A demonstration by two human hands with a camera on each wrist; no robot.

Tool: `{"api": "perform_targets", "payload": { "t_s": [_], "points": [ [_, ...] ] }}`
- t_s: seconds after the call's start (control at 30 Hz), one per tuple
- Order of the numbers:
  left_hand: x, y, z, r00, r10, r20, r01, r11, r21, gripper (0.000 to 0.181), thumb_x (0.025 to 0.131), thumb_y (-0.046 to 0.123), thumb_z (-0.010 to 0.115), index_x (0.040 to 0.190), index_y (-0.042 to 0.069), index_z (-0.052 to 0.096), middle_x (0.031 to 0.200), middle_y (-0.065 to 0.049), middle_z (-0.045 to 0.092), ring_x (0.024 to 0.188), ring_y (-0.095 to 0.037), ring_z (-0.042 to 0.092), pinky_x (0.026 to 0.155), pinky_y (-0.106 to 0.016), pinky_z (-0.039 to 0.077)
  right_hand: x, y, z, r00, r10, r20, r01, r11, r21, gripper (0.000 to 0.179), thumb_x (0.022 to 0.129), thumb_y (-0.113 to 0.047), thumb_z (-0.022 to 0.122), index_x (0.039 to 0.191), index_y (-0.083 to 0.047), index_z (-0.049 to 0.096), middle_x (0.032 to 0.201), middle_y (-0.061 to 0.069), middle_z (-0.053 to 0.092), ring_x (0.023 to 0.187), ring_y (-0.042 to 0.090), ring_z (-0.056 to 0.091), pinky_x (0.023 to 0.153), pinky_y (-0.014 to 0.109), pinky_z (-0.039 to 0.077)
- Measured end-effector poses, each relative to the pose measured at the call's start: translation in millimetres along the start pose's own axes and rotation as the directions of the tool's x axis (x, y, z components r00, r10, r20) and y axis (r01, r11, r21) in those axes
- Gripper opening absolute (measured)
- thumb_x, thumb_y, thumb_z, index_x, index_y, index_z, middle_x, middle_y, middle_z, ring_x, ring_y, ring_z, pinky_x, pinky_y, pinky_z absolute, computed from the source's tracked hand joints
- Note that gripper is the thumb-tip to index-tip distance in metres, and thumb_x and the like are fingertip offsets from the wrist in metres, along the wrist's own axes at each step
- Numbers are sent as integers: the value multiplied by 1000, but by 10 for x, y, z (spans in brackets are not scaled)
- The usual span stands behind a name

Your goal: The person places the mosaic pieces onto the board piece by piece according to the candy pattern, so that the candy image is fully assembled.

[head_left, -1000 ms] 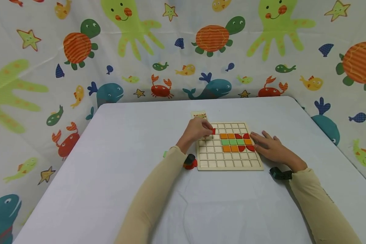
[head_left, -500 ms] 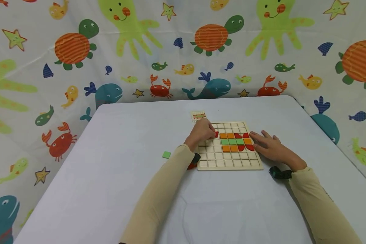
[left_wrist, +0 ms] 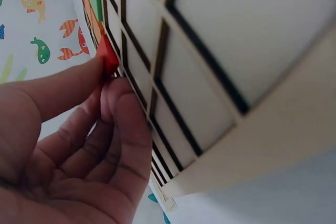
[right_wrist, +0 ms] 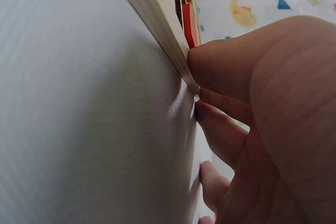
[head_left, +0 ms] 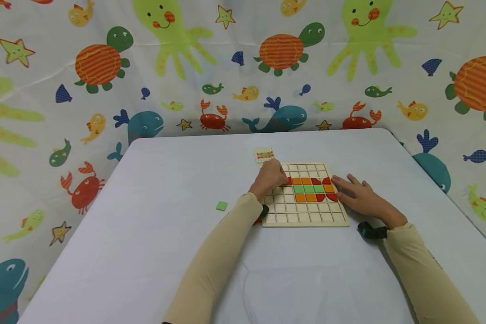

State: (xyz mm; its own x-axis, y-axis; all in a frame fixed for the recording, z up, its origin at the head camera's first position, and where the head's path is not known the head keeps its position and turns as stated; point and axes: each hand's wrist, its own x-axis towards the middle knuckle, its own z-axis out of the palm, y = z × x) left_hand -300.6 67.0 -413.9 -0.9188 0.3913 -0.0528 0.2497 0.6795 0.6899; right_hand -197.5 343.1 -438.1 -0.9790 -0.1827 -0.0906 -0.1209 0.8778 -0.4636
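Note:
My left hand (head_left: 269,177) is over the upper left part of a wooden grid board (head_left: 305,219). Between thumb and fingertips it pinches a small red tile (left_wrist: 108,56), held at the grid beside an orange tile; in the head view the fingers hide most of this tile. Orange tiles (head_left: 301,197), green tiles (head_left: 309,189) and red curved tiles (head_left: 331,196) fill several cells at the board's middle and right. My right hand (head_left: 362,197) lies at the board's right edge, fingers extended, thumb and fingertips touching the rim (right_wrist: 165,30).
A small pattern card (head_left: 263,155) lies behind the board's far left corner. A loose green tile (head_left: 221,205) is on the white table (head_left: 166,225) left of the forearm. Red pieces (head_left: 257,222) show partly beneath the left wrist. A sea-animal cloth (head_left: 227,45) hangs behind.
My left hand has moved slightly right and toward me, bringing the red tile down to the row of orange tiles. The loose green tile came into fuller view. My right hand stays put.

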Motion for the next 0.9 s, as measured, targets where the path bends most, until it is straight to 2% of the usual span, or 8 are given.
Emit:
{"api": "perform_targets", "payload": {
  "t_s": [0.27,0.4,0.47,0.57,0.63,0.7,0.77,0.9],
  "points": [
    [-24,-18,2,997,69,-16,-69,998,13,11,97,2,75,86,0,76,87,-9,73,74,-20,63,66,-30,52,12,-11,-5,1000,6,8,-6,1000,0,64,111,-27,58,163,3,36,168,32,26,155,61,3,117,80,-2],
    [-29,-25,-14,999,54,-2,-54,999,-10,10,98,4,75,89,0,77,88,-8,72,74,-19,61,65,-29,51,10,-11,-9,1000,12,13,-12,1000,5,64,111,-28,58,163,3,36,168,32,26,155,62,3,117,80,-2],
    [-26,-30,-43,999,29,19,-29,999,-25,16,99,8,74,86,0,77,76,-4,66,66,-17,56,60,-27,47,14,-18,-12,1000,14,15,-15,1000,3,65,111,-28,58,163,3,35,168,33,26,155,62,3,117,80,-2],
    [-51,-37,-110,999,13,52,-10,998,-55,19,103,16,72,96,0,80,79,-3,66,69,-17,58,64,-28,50,12,-30,-17,1000,17,17,-17,1000,1,65,111,-28,58,163,3,35,168,33,26,155,62,3,117,80,-2],
    [-76,-58,-175,996,29,84,-22,996,-88,25,106,22,69,106,-1,80,82,-4,69,73,-17,62,70,-28,52,11,-35,-19,1000,16,16,-16,1000,1,64,111,-28,57,162,3,35,168,33,25,155,61,2,117,79,-2],
    [-116,-97,-245,991,71,116,-55,989,-138,32,108,26,66,124,0,76,100,-7,75,88,-21,69,80,-32,56,9,-41,-20,1000,18,16,-18,1000,1,64,111,-28,57,162,3,36,168,33,25,155,61,2,117,79,-2],
    [-145,-145,-313,982,104,157,-72,978,-197,38,109,29,63,134,1,71,107,-10,76,96,-23,72,85,-33,57,11,-42,-19,1000,22,16,-22,1000,-2,64,110,-28,58,162,3,36,168,33,25,155,61,2,117,79,-2],
    [-223,-210,-428,968,120,219,-61,964,-260,49,110,35,62,149,6,61,136,-12,68,119,-26,67,99,-39,55,10,-37,-16,1000,22,15,-22,1000,-7,65,110,-29,58,162,4,36,167,34,25,154,62,2,117,80,-1]
  ]
}}
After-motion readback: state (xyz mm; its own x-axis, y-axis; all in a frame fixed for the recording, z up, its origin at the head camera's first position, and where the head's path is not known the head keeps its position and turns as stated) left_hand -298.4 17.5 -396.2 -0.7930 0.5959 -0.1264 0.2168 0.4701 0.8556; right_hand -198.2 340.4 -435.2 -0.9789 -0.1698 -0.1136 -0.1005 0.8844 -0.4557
